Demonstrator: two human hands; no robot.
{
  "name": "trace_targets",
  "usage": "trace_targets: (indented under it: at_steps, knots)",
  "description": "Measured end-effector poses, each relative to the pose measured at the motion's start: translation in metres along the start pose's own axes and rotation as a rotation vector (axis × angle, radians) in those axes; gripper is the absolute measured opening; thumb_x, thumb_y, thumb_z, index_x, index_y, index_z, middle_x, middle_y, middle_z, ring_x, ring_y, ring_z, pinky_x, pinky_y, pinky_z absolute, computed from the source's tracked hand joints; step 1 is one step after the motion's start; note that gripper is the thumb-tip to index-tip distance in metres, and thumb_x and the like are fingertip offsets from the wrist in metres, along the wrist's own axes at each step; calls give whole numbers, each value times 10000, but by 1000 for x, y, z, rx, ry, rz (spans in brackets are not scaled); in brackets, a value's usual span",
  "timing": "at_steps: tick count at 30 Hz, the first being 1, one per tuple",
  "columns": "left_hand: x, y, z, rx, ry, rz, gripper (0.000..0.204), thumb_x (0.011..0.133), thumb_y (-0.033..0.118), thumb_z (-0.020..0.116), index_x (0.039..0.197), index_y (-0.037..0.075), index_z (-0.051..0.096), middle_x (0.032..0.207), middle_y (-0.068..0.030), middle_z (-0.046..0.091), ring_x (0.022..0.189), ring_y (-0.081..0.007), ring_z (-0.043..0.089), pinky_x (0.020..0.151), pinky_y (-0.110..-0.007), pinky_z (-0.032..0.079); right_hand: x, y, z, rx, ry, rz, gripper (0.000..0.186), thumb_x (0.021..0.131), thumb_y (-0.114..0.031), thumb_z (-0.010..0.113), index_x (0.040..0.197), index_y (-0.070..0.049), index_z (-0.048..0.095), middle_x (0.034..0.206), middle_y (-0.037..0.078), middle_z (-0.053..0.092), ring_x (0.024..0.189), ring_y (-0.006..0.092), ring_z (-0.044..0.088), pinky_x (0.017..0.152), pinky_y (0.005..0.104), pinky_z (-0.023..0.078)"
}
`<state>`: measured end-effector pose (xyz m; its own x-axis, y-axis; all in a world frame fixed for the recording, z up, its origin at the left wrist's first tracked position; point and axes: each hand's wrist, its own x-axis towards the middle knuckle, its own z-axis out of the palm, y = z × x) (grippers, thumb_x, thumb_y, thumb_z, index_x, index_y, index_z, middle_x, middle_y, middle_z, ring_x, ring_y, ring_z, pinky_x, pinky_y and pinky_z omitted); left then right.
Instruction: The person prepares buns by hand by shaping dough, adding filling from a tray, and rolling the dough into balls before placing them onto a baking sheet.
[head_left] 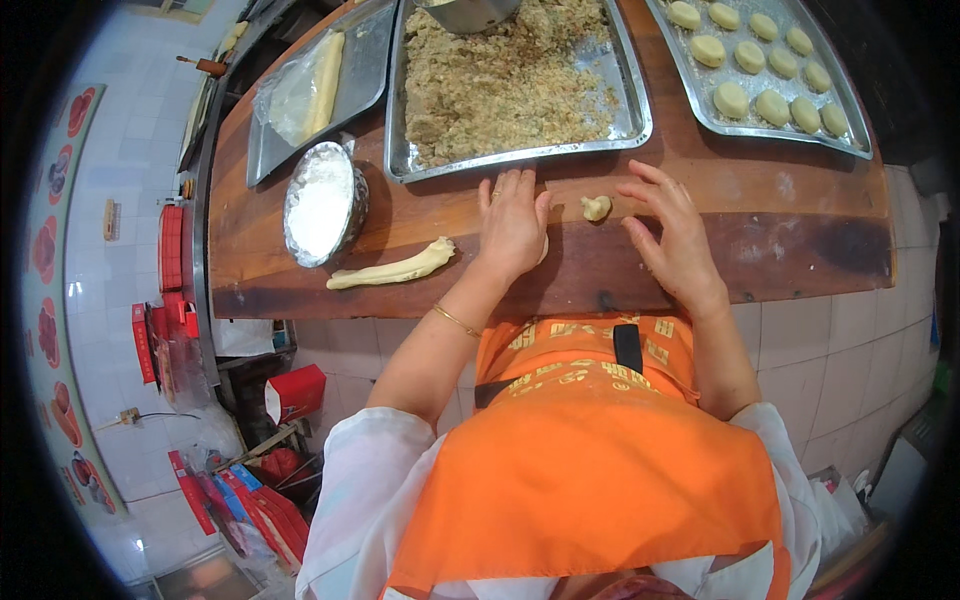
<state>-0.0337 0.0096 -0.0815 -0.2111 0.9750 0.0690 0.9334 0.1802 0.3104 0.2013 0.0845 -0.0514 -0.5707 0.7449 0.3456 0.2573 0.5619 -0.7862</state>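
Observation:
My left hand [512, 222] lies flat on the wooden table [780, 250], fingers stretched out, with a pale piece of dough [543, 250] partly hidden under its palm. Right of it sits a small lump of dough [596, 208]. My right hand [668, 230] hovers beside that lump, fingers spread and bent, holding nothing. A long pale strip of dough [389, 266] lies to the left, below a round metal bowl of white powder [318, 205].
Behind stand a tray [643, 120] of crumbly filling with a metal container [470, 12], a left tray [262, 160] with a plastic-wrapped dough roll [322, 85], and a right tray [840, 148] holding several round dough pieces. Red boxes [295, 393] are below left.

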Motion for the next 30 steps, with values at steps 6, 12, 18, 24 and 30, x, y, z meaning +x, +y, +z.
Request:
trace_targets:
  at_steps: [6, 12, 18, 24, 30]
  knots:
    - [4, 7, 1, 62, -30, -22, 454, 1013, 237, 537, 1390, -15, 507, 1282, -228, 525, 1283, -394, 465, 1144, -555, 259, 4, 7, 0, 20, 9, 18, 331, 840, 10, 705, 1162, -43, 648, 1388, 151, 549, 1246, 357, 547, 998, 413, 497]
    - [9, 9, 1, 94, -26, -32, 474, 998, 271, 565, 1390, 11, 514, 1267, -224, 517, 1291, -389, 450, 1132, -564, 265, 2, 10, 4, -9, 14, 9, 310, 840, 12, 697, 1143, -42, 655, 1382, 160, 556, 1235, 374, 550, 997, 426, 486]
    - [5, -31, 20, -388, -53, -73, 532, 987, 333, 560, 1416, 24, 504, 1333, -236, 493, 1325, -405, 418, 1165, -533, 239, -5, -5, -1, -6, -32, 7, 295, 840, -7, 705, 1129, -43, 660, 1379, 165, 558, 1227, 381, 551, 1006, 434, 474]
    - [-57, -3, -22, -261, -2, 122, 719, 867, 212, 765, 1473, 34, 419, 1365, -219, 498, 1326, -387, 443, 1105, -450, 375, -12, -3, 0, -83, -81, -19, 303, 846, -18, 701, 1145, -40, 660, 1242, 159, 625, 1161, 356, 585, 959, 421, 492]
    - [-61, -12, -16, -1563, -30, -435, 450, 997, 160, 632, 1396, 11, 486, 1295, -138, 599, 1181, -277, 600, 986, -399, 509, 8, -33, 30, 84, -239, 5, 503, 826, -101, 745, 1301, -43, 591, 1266, 171, 601, 1185, 370, 559, 1000, 437, 461]
